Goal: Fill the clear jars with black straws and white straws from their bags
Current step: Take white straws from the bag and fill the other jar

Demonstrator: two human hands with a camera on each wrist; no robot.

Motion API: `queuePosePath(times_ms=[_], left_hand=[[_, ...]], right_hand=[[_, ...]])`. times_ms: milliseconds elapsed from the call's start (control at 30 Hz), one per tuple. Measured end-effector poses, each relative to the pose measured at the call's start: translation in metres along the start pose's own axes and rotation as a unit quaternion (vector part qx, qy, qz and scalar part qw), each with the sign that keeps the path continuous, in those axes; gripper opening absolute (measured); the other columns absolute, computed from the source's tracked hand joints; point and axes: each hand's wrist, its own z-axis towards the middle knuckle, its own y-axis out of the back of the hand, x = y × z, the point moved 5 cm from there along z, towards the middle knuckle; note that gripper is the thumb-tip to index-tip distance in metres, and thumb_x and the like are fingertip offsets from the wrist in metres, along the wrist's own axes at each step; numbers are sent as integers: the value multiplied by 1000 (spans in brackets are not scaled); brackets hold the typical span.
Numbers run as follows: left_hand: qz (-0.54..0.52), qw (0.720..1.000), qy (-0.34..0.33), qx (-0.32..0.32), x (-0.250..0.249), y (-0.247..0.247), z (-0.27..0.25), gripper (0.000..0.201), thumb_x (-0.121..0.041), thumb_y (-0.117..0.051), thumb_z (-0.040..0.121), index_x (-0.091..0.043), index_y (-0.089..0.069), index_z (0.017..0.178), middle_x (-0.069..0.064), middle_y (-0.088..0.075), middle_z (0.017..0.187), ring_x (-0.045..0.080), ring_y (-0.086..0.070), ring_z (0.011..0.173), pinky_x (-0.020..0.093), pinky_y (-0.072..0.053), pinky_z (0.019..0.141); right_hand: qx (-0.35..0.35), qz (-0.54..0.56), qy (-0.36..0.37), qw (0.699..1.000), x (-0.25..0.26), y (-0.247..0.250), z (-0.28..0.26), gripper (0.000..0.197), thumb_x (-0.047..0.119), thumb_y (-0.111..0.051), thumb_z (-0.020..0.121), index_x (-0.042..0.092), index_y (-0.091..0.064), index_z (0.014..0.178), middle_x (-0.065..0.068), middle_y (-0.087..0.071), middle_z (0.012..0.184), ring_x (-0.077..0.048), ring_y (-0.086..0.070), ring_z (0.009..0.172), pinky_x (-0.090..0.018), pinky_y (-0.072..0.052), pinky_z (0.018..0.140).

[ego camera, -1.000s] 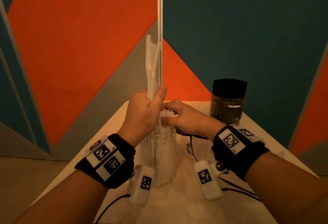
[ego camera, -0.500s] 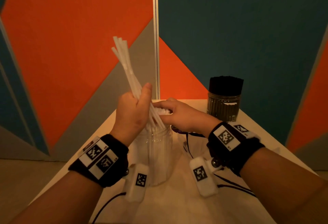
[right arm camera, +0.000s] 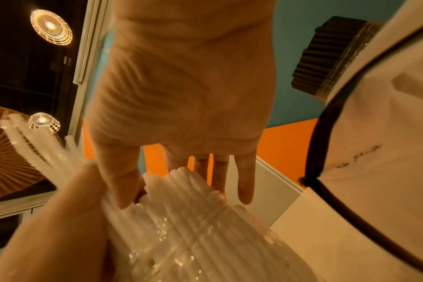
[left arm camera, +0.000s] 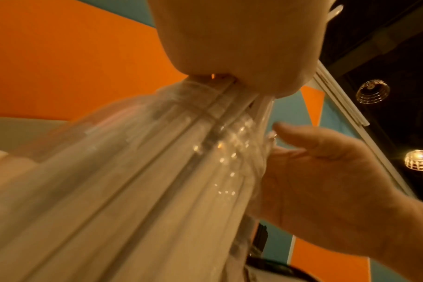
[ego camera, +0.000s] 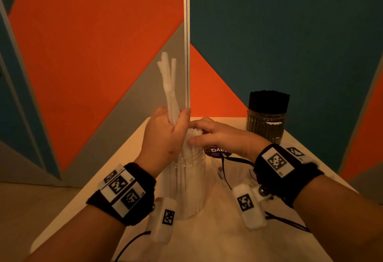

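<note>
The left hand (ego camera: 165,135) is clamped in a fist round a small bundle of white plastic straws (ego camera: 169,83), whose long axis runs close to vertical — tops leaning slightly left and far, lower ends pointing down into the mouth of the clear ribbed plastic jar (ego camera: 188,183) directly beneath that fist. The jar stands near the middle of the pale table (ego camera: 217,241), already crowded with upright white straws whose tips reach its rim. The right hand (ego camera: 219,137) comes in from the right with fingers (right arm camera: 245,183) extended and relaxed, laid against the tips of the packed straws at the jar's mouth; it pinches nothing that shows. The bundle sits just left of those fingers, touching or nearly so.

The coming push probably turns on this: the bundle must go straight down along its own axis into whatever gap the right fingers hold open at the left of the mouth — the left hand being the one above the opening.

Far right, well apart, the clear jar of black straws (ego camera: 267,114) stands full.
</note>
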Motion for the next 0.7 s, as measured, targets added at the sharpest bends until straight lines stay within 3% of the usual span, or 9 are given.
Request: queuePosePath(times_ms=[100, 233, 300, 400, 500, 567, 633, 700], left_hand=[[88, 994, -49, 32, 0, -8, -9, 32, -44, -44, 94, -25, -62, 75, -9, -55, 72, 14, -50, 77, 47, -45, 74], [143, 988, -50, 20, 3, -8, -15, 21, -44, -44, 93, -34, -60, 85, -7, -54, 92, 15, -43, 91, 43, -39, 79], [191, 980, -40, 34, 6, -11, -19, 25, -46, -41, 95, -36, -64, 96, -6, -54, 108, 19, -43, 102, 44, -39, 85], [223, 974, -14, 23, 11, -9, -23, 36, -53, -38, 95, -30, -62, 110, -2, -49, 122, 20, -42, 112, 45, -40, 92], [168, 985, 19, 41, 18, -7, -21, 36, -62, -37, 90, -34, -53, 107, -10, -44, 108, 13, -38, 104, 38, -37, 87], [120, 990, 46, 59, 20, -6, -15, 34, -64, -42, 84, -38, -52, 103, -14, -42, 100, 11, -38, 101, 39, -40, 88], [74, 993, 62, 61, 18, -3, -6, 42, -65, -48, 79, -34, -57, 105, -17, -45, 98, 14, -46, 104, 44, -45, 92], [7, 996, 66, 54, 15, -1, 7, 42, -67, -53, 75, -36, -60, 103, -17, -55, 98, 11, -57, 101, 39, -50, 87]], right_hand=[[-31, -57, 17, 998, -1, -1, -1, 63, 51, -79, 79, 39, -54, 135, 9, -45, 124, -7, -46, 121, -28, -39, 103], [-60, -38, 22, 997, -1, -3, -1, 58, 37, -82, 80, 34, -56, 132, 9, -44, 120, -9, -49, 119, -22, -40, 98], [-60, -35, 16, 997, -2, -3, -2, 57, 34, -83, 80, 33, -56, 130, 8, -44, 122, -9, -48, 119, -17, -38, 93], [-71, -41, 22, 996, -2, -3, -3, 62, 32, -83, 80, 32, -55, 135, 5, -43, 131, -8, -47, 121, -14, -37, 94], [-77, -38, 25, 996, -3, -3, -3, 65, 41, -82, 79, 35, -53, 137, 6, -43, 133, -6, -45, 123, -9, -36, 92], [-80, -41, 17, 996, -3, -2, -3, 64, 44, -83, 78, 37, -54, 135, 9, -42, 132, -6, -45, 121, -9, -36, 87], [-78, -53, 8, 996, -3, -2, -3, 65, 45, -82, 79, 38, -51, 136, 10, -41, 133, -8, -44, 120, -8, -35, 82], [-73, -62, 2, 995, -5, -2, -3, 71, 46, -81, 79, 37, -47, 141, 9, -39, 137, -8, -43, 122, -7, -32, 82]])
